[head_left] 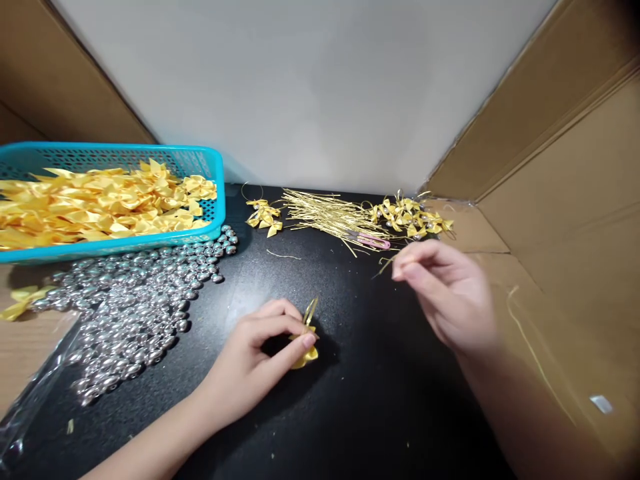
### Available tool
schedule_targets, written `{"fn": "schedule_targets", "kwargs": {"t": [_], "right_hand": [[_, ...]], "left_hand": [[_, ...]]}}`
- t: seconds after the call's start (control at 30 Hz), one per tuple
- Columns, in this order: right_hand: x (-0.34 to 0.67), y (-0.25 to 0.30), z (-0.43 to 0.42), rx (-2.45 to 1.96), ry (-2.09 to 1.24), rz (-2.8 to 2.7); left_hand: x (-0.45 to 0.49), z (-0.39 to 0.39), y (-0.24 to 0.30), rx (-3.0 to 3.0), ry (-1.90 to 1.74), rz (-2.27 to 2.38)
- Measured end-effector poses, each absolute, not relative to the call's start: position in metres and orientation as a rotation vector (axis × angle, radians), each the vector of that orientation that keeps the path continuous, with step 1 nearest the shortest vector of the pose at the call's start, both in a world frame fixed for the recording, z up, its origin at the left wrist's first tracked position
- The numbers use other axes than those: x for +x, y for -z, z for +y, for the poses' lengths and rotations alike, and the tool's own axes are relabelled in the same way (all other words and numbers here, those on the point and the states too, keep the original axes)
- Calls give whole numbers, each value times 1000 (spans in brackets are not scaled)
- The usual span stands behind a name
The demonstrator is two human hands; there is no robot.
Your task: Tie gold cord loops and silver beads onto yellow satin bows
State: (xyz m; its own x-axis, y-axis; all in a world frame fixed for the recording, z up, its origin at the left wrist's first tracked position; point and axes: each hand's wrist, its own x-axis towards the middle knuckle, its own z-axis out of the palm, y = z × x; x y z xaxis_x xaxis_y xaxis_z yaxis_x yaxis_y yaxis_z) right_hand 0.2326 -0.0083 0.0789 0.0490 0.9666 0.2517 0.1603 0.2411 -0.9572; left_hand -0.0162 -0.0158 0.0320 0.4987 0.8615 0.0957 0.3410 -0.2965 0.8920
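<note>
My left hand (267,343) rests low over the black work surface, thumb and fingers pinched on a yellow ribbon bow (306,358). A loop of gold twist tie (311,310) sticks up from the bow beside my fingertips. Raised on the right, my right hand (443,287) is closed in a pinch. A short bent piece of gold tie (384,265) juts out to the left of its fingertips. Behind my right hand lie a pile of gold ties (325,213), a small pink-handled tool (373,241) and a cluster of finished-looking yellow bows (413,217).
At left stands a turquoise basket (220,180) heaped with yellow ribbon bows (100,200). Many silver beads (135,320) spread in front of it. A few bows (264,217) lie near the back edge. Cardboard walls (550,147) and a white panel (300,87) enclose the surface.
</note>
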Motion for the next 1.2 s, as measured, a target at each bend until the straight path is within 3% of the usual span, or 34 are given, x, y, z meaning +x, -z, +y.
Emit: {"fn": "schedule_targets", "kwargs": {"t": [0.13, 0.37, 0.7, 0.97, 1.2], "right_hand": [[246, -89, -14, -1229, -658, -1563], [243, -68, -21, -1453, -818, -1903], [195, -47, -46, -1175, -471, -2011], [174, -18, -51, -1260, -921, -1644], [175, -18, -52, -1250, -1427, -1222]], "left_hand": [[-16, -12, -32, 1515, -734, 929], [-19, -14, -32, 1294, -721, 889], [-11, -19, -23, 592, -722, 817], [-11, -25, -14, 622, -691, 985], [-14, -25, -14, 1085, -907, 1133]]}}
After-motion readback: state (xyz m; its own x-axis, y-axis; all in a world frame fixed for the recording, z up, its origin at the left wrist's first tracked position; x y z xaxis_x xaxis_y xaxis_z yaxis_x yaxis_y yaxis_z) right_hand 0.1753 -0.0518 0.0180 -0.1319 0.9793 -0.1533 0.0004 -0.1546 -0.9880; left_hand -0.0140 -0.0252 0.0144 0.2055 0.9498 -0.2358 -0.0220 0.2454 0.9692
